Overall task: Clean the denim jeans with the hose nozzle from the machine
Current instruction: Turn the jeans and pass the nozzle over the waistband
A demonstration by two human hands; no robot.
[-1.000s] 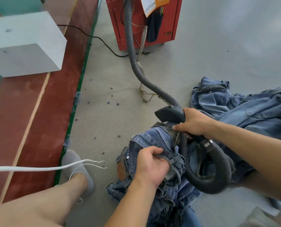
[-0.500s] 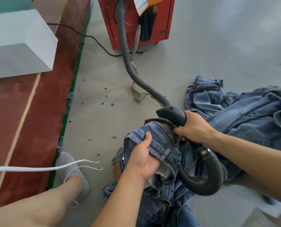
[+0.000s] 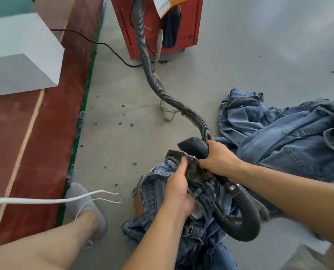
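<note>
A grey concrete floor (image 3: 240, 55) is strewn with small dark specks (image 3: 123, 114) near its left edge. Along that edge runs a red-brown strip (image 3: 35, 152) with a green border, carrying a white block (image 3: 20, 53) at the far left. A white cord (image 3: 51, 200) loops over a grey-socked foot (image 3: 82, 203). A black cable (image 3: 104, 45) trails across the floor's far side.

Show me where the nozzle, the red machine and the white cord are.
nozzle (image 3: 194, 146): head view, on its dark top shell.
red machine (image 3: 189, 26): head view, on its front panel.
white cord (image 3: 45, 201): head view, on the straight run near the foot.
</note>
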